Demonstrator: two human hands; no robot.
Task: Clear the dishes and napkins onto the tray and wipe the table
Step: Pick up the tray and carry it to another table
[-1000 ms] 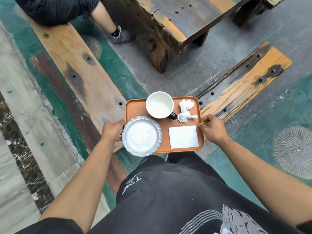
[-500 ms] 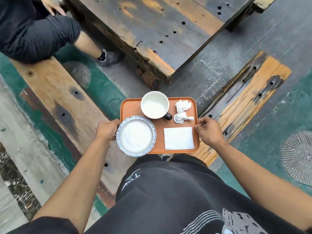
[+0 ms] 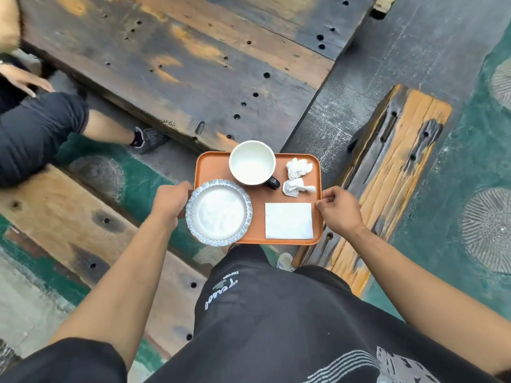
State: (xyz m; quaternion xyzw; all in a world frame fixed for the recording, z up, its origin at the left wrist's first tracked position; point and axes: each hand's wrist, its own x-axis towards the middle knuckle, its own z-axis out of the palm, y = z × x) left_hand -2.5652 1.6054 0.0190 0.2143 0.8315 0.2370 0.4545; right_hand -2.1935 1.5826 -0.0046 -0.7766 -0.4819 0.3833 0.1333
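Note:
I hold an orange tray (image 3: 213,167) in the air in front of me, just short of the dark wooden table (image 3: 179,64). My left hand (image 3: 171,201) grips its left edge and my right hand (image 3: 338,212) grips its right edge. On the tray sit a white mug (image 3: 251,163) with a dark handle, a silver-rimmed plate (image 3: 218,212) overhanging the near left corner, two crumpled napkins (image 3: 297,175) and a flat folded white napkin (image 3: 289,221).
A wooden bench (image 3: 69,219) runs along the left and another bench (image 3: 387,172) stands at the right. A seated person's leg and shoe (image 3: 146,139) are at the left by the table. The floor is green and grey.
I have moved closer to the table with the tray in both hands; the table fills more of the view. The things on the tray have not shifted.

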